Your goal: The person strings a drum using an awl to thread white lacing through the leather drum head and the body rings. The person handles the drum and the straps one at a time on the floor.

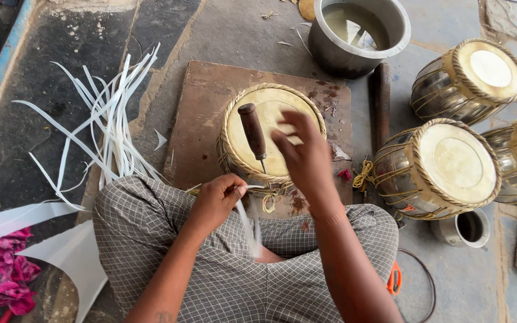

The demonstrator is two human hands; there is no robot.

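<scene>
We see L hand [215, 200] pinching strap [248, 224], R hand [305, 157] open over drum [272, 133] (awl [252, 131] stuck upright): strap could slip, or R palm catch awl.

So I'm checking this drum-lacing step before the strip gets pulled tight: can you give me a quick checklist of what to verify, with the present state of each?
1. Left hand has the white strip pinched at the drum's near edge: ok.
2. Strip free along its length: cannot tell, it is blurred over the lap.
3. Awl with the dark wooden handle seated at the rim: ok, it stands in the drum, nobody holding it.
4. Right hand has a grip on something: cannot tell, it is blurred over the drumhead, fingers spread.
5. Drum resting on the wooden board: ok.
6. Spare strips on the floor to the left: ok.
</scene>
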